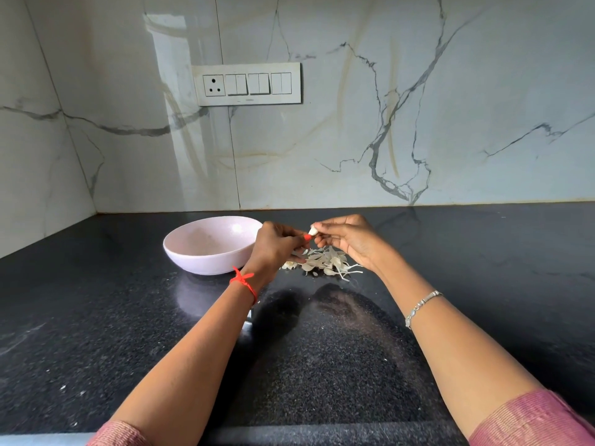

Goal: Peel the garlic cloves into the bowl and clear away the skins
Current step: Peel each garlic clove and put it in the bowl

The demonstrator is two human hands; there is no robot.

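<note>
One garlic clove (311, 232), pinched by left hand (275, 244) and right hand (347, 239), hovers over skins (328, 263) beside bowl (206, 264).

hands: right hand (346, 238) and left hand (277, 244) both pinching one garlic clove (312, 231)
skins (328, 263): heaped on black counter (96, 317) under them
bowl (211, 244): pale pink, just left
</note>
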